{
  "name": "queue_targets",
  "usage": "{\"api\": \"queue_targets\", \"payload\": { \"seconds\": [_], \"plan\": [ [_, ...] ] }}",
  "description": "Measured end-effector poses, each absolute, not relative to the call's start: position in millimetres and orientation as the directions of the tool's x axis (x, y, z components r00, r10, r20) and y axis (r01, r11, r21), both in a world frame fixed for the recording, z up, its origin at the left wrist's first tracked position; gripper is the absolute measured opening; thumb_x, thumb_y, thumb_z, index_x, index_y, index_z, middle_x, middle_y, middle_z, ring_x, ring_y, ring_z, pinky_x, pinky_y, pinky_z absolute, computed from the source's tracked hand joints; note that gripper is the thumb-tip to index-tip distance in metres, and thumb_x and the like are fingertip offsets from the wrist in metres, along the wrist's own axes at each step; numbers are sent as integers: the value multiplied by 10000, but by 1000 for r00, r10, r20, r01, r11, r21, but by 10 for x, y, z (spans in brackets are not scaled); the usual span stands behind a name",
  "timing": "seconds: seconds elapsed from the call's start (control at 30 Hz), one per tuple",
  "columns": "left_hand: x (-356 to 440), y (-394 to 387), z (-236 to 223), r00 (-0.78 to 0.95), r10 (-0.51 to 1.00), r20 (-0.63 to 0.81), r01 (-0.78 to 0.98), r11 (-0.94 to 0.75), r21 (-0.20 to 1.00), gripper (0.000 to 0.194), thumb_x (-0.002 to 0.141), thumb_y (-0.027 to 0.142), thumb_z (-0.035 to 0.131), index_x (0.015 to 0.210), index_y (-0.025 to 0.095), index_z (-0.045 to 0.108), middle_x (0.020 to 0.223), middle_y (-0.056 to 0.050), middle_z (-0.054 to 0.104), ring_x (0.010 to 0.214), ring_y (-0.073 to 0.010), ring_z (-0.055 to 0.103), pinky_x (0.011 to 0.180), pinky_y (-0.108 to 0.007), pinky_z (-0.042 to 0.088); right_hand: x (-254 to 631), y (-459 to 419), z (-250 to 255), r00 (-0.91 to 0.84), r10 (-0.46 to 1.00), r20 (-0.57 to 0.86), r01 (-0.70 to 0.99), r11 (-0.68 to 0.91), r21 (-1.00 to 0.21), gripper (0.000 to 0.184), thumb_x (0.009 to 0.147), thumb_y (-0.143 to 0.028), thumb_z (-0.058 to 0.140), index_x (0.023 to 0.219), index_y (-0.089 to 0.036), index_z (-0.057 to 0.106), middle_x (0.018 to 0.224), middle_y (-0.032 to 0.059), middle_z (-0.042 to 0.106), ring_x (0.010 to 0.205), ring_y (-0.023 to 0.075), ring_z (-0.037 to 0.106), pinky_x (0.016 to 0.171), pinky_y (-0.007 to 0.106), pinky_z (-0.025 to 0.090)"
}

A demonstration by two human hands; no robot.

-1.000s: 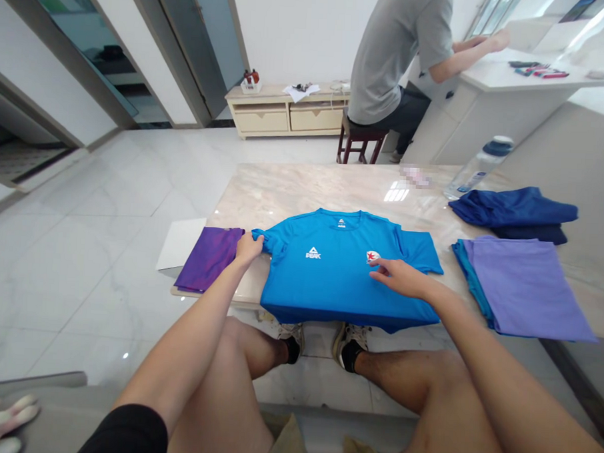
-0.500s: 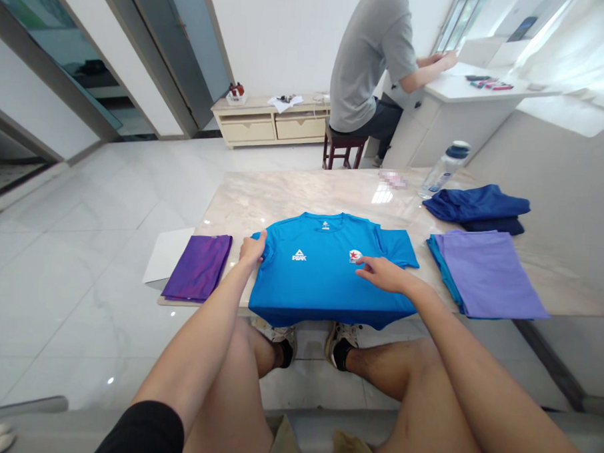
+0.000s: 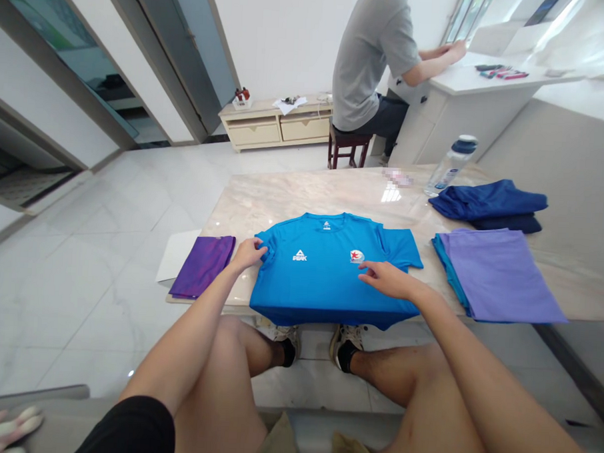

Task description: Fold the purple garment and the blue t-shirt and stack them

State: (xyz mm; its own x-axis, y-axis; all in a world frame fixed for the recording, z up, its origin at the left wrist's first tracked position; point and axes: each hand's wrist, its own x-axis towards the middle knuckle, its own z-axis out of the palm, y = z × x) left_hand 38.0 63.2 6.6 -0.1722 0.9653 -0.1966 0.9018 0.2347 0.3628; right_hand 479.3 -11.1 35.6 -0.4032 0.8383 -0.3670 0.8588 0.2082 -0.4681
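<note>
Blue shirt: we have the blue shirt (image 3: pixel 309 290) front up on the worktop (image 3: pixel 278 189), collar away from us, its lower part dropping over the near edge.
Left grip: our left hand (image 3: pixel 248 253) has its fingertips at the bunched sleeve (image 3: pixel 267 242); we cannot tell whether they pinch the cloth.
Right grip: our right hand (image 3: pixel 388 279) is over the chest, fingers loosely spread, the foremost just beside the round badge (image 3: pixel 355 256); we cannot tell whether it touches.
Far sleeve: we see the other sleeve (image 3: pixel 405 246) lying out flat.
Step in hand: we judge this to be arranging the bunched sleeve.
Next move: we think it calls for a light pinch on that sleeve, with the chest kept flat.
Beside the shirt: we see purple cloth (image 3: pixel 203 267) near our left hand and lilac cloth (image 3: pixel 503 275) to the right.
</note>
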Motion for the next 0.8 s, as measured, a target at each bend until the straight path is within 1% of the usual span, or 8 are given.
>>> {"api": "queue_targets", "payload": {
  "seconds": [0.07,0.13,0.23,0.33,0.5,0.63,0.7,0.8],
  "plan": [
    [160,523,159,-211,956,-204,906,269,326,180,918,340,666,993,218,774,1023,-94,849,1036,-288,796,892,-315,584,4820,-125,297,-418,827,-376,855,217,-471,498,1094,-427,520,1475,-160,698,1215,138,827,1103,312,782,921,339,561],
    [-64,381,249,-287,939,-191,909,330,254,138,868,313,708,928,202,763,967,-165,832,1046,-366,793,883,-381,582,4834,-115,251,-424,818,-390,855,220,-469,499,1090,-429,525,1469,-154,700,1198,139,830,1090,317,782,921,353,565],
    [-250,224,317,-337,930,-150,914,361,183,155,859,313,709,951,196,755,1044,-237,818,1127,-438,767,911,-444,568,4810,-69,231,-425,812,-400,861,226,-457,503,1093,-431,534,1465,-137,702,1226,151,822,1109,327,778,934,361,562],
    [-183,232,266,-298,943,-150,925,324,200,257,966,429,619,1003,217,759,1115,-212,824,1141,-405,765,912,-414,561,4719,-25,267,-424,818,-389,863,236,-446,490,1101,-439,541,1459,-148,707,1230,147,820,1119,322,781,934,341,558],
    [153,435,59,-192,956,-222,924,253,288,508,969,694,609,787,238,741,959,-166,824,1035,-366,772,831,-368,535,4505,-6,350,-427,815,-391,871,254,-421,504,1116,-441,524,1483,-139,690,1269,155,809,1158,311,773,982,339,560],
    [295,532,-57,-75,971,-225,912,158,378,339,876,537,771,707,250,706,872,-91,803,961,-296,750,789,-316,505,4390,15,350,-431,802,-414,882,277,-382,520,1108,-457,524,1493,-153,697,1287,163,804,1167,313,773,1012,350,581],
    [288,546,-74,-29,975,-219,897,123,425,245,858,429,771,713,245,700,835,-63,781,900,-264,731,771,-305,498,4360,36,333,-439,793,-423,883,292,-368,530,1107,-459,514,1493,-147,700,1291,173,800,1163,318,774,1033,366,585],
    [178,519,-53,14,982,-188,867,82,492,112,846,339,725,855,227,721,892,-40,769,897,-236,707,784,-297,510,4331,67,306,-445,783,-435,882,301,-363,537,1105,-460,506,1484,-138,708,1299,188,792,1153,327,776,1040,390,593]
  ]
}}
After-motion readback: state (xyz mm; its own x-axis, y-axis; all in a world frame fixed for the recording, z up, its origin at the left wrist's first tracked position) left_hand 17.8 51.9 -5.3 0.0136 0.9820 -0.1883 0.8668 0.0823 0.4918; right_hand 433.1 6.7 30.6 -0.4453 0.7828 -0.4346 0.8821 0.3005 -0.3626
